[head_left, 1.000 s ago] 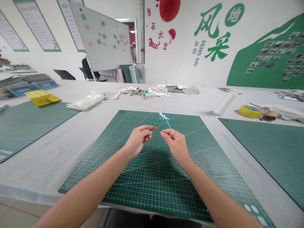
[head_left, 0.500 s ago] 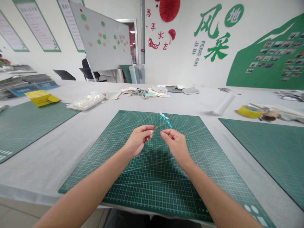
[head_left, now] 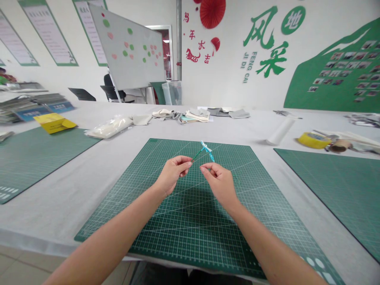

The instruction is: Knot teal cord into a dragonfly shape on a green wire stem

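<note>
My left hand (head_left: pixel 175 174) pinches the thin green stem (head_left: pixel 197 154) of a small craft flower with its thumb and fingers. The flower's head (head_left: pixel 206 147) is white and light blue, and a blue petal-like piece (head_left: pixel 211 156) hangs down on its right. Just right of the stem, my right hand (head_left: pixel 219 180) is closed in a pinch. Whatever lies between its fingertips is too fine to make out. A faint green strand (head_left: pixel 238 179) shows beside the right hand. Both hands are above a green gridded cutting mat (head_left: pixel 190 245).
More cutting mats lie at left (head_left: pixel 44 158) and right (head_left: pixel 332 182). Farther back are a yellow card (head_left: pixel 55 123), a plastic-wrapped packet (head_left: pixel 109 126), fabric pieces (head_left: pixel 197 114), a white roll (head_left: pixel 280 130) and yellow tape (head_left: pixel 314 140).
The flower has turned slightly in my left hand: its head leans more to the right and the blue piece hangs more steeply. Both hands stay nearly in place, still pinched.
</note>
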Demonstrator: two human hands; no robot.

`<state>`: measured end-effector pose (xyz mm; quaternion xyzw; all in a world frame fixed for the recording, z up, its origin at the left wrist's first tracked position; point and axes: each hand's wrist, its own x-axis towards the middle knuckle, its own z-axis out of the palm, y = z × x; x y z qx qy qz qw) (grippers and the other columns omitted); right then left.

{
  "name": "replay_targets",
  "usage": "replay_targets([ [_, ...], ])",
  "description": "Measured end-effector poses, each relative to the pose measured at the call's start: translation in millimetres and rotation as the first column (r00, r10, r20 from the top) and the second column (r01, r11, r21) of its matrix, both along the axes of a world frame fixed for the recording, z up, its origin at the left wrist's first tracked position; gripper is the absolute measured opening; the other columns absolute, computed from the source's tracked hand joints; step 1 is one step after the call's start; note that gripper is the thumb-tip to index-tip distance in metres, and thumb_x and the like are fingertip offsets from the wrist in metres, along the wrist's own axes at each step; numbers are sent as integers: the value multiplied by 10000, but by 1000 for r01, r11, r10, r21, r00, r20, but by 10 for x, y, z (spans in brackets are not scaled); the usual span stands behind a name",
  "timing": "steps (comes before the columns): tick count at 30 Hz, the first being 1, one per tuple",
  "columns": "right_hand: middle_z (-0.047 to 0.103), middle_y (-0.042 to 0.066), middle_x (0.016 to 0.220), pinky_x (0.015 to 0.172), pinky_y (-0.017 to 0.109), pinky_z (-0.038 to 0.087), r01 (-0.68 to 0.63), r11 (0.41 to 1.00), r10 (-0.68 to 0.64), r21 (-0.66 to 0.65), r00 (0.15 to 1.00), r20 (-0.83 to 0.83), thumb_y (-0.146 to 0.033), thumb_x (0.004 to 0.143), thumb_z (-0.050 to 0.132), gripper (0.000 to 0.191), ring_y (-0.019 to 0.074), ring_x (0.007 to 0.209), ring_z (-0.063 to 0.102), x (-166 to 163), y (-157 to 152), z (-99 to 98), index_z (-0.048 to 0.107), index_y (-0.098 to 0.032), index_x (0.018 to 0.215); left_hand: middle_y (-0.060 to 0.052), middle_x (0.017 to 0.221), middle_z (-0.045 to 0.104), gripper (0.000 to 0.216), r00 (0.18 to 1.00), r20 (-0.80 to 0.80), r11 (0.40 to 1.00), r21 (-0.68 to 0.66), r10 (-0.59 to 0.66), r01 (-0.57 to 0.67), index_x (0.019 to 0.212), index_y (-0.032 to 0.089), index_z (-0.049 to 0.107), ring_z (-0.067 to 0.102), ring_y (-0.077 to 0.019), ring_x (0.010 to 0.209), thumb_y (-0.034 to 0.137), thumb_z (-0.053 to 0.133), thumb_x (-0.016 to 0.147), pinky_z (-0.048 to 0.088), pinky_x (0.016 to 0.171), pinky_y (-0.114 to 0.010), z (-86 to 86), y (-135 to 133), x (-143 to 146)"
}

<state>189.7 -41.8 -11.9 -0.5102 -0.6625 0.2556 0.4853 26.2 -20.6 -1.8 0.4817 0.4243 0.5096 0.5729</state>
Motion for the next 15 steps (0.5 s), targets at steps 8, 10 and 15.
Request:
replay_targets([
  [8, 668, 4, 763, 618, 231, 383, -22, 922, -133, 387, 920, 368, -216, 884, 494, 166, 110, 632, 570, -11, -87, -51, 656, -181, 893, 2, 641, 596, 186, 919, -343, 974, 179, 194, -139, 847, 139, 689, 443, -85, 525, 271, 633, 730, 353, 507, -227, -17, 74, -67],
  [10, 679, 10, 775, 628, 227, 392, -34, 896, -165, 443, 901, 402, -205, 885, 498, 161, 114, 659, 596, 0, -96, -44, 656, -178, 886, -20, 700, 647, 180, 881, -409, 958, 248, 238, -144, 843, 146, 697, 498, -109, 571, 272, 619, 739, 394, 550, -246, -25, 97, -90],
  [15, 648, 11, 684, 590, 225, 383, -39, 819, -263, 572, 862, 434, -197, 890, 505, 176, 113, 618, 584, 59, -98, 25, 679, -175, 875, -26, 823, 692, 151, 735, -597, 898, 438, 321, -36, 847, 194, 711, 587, -154, 729, 236, 584, 777, 440, 681, -283, -21, 76, -116],
])
